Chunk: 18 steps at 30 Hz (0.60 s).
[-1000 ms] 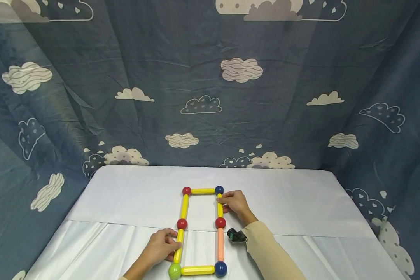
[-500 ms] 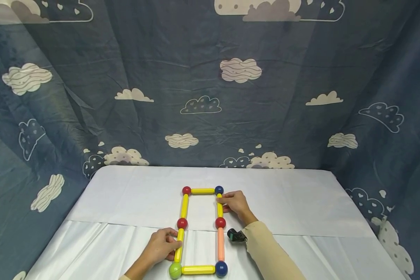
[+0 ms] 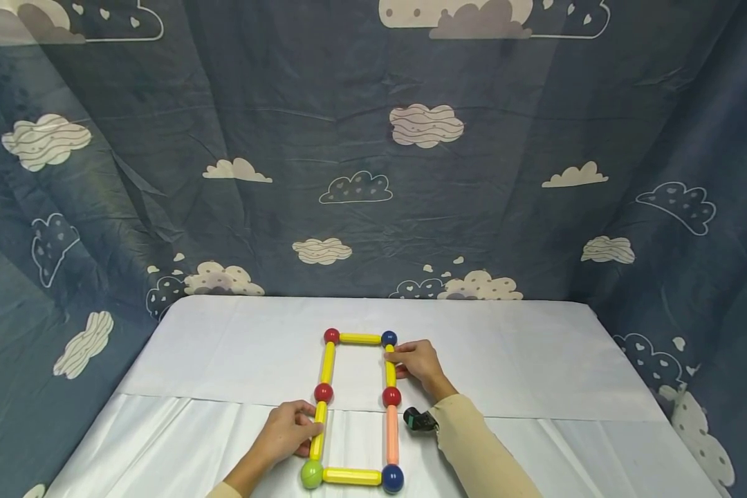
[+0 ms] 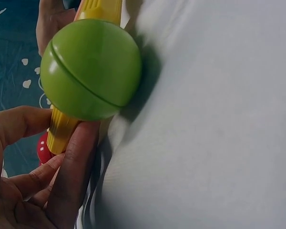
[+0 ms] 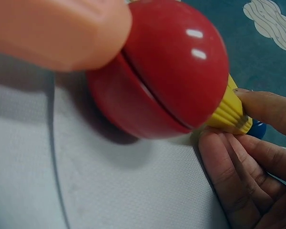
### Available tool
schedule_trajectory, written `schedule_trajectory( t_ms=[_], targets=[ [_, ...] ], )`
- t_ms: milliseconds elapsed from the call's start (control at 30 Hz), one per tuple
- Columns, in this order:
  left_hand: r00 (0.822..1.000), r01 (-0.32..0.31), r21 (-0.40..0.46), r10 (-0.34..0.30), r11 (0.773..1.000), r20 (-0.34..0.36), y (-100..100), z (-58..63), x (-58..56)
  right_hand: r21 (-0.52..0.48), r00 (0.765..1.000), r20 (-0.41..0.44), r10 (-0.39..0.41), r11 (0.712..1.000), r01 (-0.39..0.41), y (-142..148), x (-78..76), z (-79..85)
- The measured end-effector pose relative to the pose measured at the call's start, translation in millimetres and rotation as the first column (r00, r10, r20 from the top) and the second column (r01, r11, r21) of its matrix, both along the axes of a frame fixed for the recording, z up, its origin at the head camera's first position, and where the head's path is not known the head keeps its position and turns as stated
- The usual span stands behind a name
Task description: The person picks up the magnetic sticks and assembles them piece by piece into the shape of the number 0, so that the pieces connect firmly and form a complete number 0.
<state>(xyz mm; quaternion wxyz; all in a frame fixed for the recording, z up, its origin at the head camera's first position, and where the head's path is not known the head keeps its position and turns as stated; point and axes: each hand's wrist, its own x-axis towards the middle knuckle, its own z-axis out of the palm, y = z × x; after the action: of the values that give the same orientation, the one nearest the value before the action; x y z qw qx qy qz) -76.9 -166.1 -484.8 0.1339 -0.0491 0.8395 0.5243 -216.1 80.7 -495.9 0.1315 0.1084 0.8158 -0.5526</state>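
Note:
A rectangular frame of sticks and balls lies on the white cloth. My left hand (image 3: 286, 434) pinches its near left yellow stick (image 4: 63, 131), between a green ball (image 4: 90, 69) and a red ball (image 3: 324, 393). With thumb and fingers, my right hand (image 3: 418, 361) grips the far right yellow stick (image 5: 231, 112), between a blue ball (image 3: 389, 338) and a red ball (image 5: 167, 67). A peach stick (image 3: 392, 436) runs from that red ball to the near blue ball (image 3: 393, 478). Yellow sticks form the near side (image 3: 352, 476) and far side (image 3: 360, 339).
The white-covered table (image 3: 504, 360) extends around the frame on all sides. A black wrist camera (image 3: 420, 419) sits by the right sleeve (image 3: 482, 446). Behind the table hangs a dark blue cloud-patterned curtain (image 3: 274, 104).
My left hand and the left side of the frame have shifted slightly away from me, and the near end rises a little in view. The right hand keeps its hold, almost still.

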Motion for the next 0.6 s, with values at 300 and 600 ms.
schedule_trajectory(
  t_ms=[300,600],
  targets=[
    [1.0,0.012,-0.005,-0.012,1.0,0.009,0.3,-1.0,-1.0,0.0,1.0,0.002,-0.015,1.0,0.015,2.6,-0.6,0.3],
    [1.0,0.006,-0.01,-0.006,1.0,0.027,1.0,-0.6,1.7,-0.003,1.0,-0.004,-0.011,1.0,0.011,3.4,0.1,-1.5]
  ],
)
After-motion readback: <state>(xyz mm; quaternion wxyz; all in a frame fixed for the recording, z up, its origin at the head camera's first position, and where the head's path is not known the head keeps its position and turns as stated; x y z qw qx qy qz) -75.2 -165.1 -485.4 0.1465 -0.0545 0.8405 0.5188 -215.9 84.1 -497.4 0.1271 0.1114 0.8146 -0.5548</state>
